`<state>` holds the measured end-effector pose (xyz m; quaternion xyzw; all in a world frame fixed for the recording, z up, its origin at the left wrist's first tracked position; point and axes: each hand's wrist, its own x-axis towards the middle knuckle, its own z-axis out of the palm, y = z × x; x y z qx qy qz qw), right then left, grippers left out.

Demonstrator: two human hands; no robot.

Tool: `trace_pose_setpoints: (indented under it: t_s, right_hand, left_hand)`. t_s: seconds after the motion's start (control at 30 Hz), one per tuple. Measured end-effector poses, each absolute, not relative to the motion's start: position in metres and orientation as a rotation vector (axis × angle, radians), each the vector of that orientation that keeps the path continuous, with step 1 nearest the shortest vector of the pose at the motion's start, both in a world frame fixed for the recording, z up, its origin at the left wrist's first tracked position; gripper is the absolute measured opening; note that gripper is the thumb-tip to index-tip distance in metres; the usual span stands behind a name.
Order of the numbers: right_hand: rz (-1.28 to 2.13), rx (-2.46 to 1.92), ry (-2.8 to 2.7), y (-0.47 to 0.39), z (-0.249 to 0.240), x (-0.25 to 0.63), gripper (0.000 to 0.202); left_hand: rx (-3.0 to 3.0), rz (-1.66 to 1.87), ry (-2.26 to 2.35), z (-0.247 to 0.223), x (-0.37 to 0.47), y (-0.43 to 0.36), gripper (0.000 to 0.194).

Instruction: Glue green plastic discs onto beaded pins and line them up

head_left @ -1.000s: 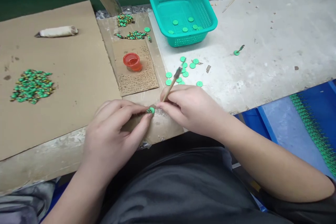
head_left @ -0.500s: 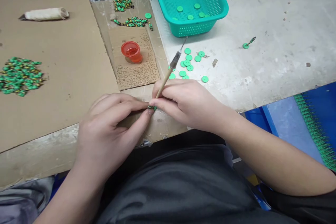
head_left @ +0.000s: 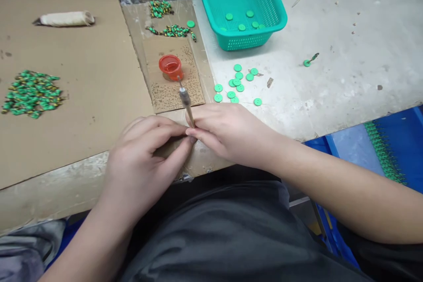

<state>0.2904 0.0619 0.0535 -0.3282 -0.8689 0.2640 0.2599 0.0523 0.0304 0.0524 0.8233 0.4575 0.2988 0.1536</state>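
My right hand (head_left: 228, 134) is closed around a thin wooden-handled needle tool (head_left: 187, 102). Its dark collar and fine metal tip point up and away from me, in front of the red cup (head_left: 171, 67). Fingertip to fingertip with it, my left hand (head_left: 145, 150) is closed in a pinch low over the table's front edge. What the left fingers pinch is almost wholly hidden now; half a second ago a tiny green-and-dark piece showed there. Several loose green buttons (head_left: 236, 82) lie beyond my right hand.
A teal basket (head_left: 246, 44) holding several green buttons stands at the back. Heaps of green-and-yellow beaded pieces (head_left: 33, 93) lie on cardboard (head_left: 109, 119) to the left, near a white wrapped roll (head_left: 68, 19). One button with a beaded stem (head_left: 307, 63) sits at right.
The needle tool has swung from leaning right to leaning slightly left, its tip now by the red cup. The small green piece at my fingertips has become covered. The view has shifted slightly.
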Motion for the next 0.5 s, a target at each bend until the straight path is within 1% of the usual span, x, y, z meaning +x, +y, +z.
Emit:
trace_pose_setpoints:
  t_s: [0.13,0.27,0.37,0.43,0.5]
  right_hand:
    - [0.708,-0.919,-2.319,0.061,0.050,0.289,0.026]
    - [0.701,-0.997,-2.222,0.055,0.053,0.291,0.024]
    - [0.702,-1.062,-1.963,0.038,0.062,0.298,0.025]
    - [0.722,-1.109,-1.740,0.021,0.067,0.304,0.022]
    - [0.757,-1.149,-1.611,0.005,0.070,0.309,0.018]
  left_hand:
    - [2.244,0.890,1.304,0.058,0.053,0.027,0.010]
    - [2.173,0.966,1.313,0.059,0.057,0.026,0.009]
    - [2.054,0.972,1.368,0.060,0.057,0.027,0.012]
    - [1.911,0.963,1.388,0.064,0.055,0.027,0.013]
    - [1.840,0.933,1.377,0.072,0.053,0.028,0.023]
